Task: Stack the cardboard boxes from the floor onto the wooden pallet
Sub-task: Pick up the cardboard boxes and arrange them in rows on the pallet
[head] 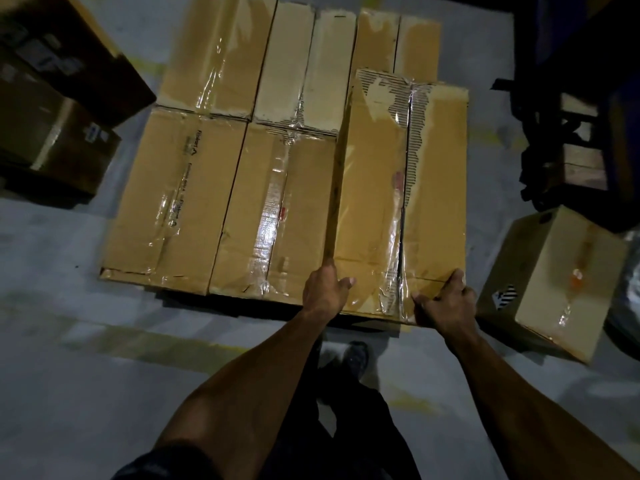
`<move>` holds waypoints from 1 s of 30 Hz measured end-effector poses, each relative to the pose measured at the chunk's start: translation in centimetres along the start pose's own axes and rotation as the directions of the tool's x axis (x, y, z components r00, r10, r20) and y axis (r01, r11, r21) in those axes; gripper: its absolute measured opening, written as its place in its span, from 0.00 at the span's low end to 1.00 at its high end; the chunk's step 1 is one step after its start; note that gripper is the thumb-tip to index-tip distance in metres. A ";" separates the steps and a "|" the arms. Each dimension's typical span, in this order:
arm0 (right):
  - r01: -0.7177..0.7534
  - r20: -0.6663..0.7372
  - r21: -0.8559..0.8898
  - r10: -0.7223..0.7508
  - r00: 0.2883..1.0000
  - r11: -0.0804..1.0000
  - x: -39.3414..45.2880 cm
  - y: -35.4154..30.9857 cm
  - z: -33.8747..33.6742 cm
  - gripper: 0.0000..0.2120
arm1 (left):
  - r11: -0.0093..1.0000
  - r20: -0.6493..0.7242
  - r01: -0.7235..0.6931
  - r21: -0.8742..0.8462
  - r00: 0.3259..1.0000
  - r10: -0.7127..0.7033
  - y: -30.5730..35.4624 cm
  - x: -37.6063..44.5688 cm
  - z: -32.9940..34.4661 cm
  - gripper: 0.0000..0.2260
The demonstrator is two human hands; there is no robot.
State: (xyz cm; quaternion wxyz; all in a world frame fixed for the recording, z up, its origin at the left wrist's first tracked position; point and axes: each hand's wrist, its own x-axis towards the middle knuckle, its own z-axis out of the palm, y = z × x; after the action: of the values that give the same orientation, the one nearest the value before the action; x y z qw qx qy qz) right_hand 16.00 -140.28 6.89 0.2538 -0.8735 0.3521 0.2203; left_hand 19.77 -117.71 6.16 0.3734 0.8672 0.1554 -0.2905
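Raised box (401, 188): sat atop the right end of the lower layer of boxes (194, 188), long side running away from the person, tape seam torn at the far end. Left hand (323, 289): clamped on its near left corner. Right hand (445, 301): clamped on its near right corner. Pallet: hidden beneath the layer, only a dark shadow at the near edge. Loose box (550, 282): lay tilted on the floor (104, 393), right of the stack.
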 end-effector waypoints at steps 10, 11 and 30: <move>-0.017 -0.016 -0.007 0.017 1.000 1.000 -0.5 0.1 0.2 0.46 | 1.000 0.020 -0.012 0.006 1.000 0.012 0.3 -0.4 -0.4 0.20; -0.016 -0.016 -0.005 0.016 1.000 1.000 -0.4 0.2 0.2 0.46 | 1.000 0.020 -0.013 0.003 1.000 0.013 0.3 -0.4 -0.4 0.19; -0.019 -0.001 -0.030 0.019 1.000 0.999 -0.6 0.9 0.5 0.49 | 0.999 0.034 -0.025 0.036 0.999 0.023 0.0 -0.4 -0.5 0.19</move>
State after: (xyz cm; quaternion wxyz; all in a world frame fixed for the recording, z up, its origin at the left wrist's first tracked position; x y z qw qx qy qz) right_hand 14.89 -140.25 6.62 0.2387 -0.8739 0.3571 0.2275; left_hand 19.63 -117.40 6.69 0.3635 0.8707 0.1335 -0.3032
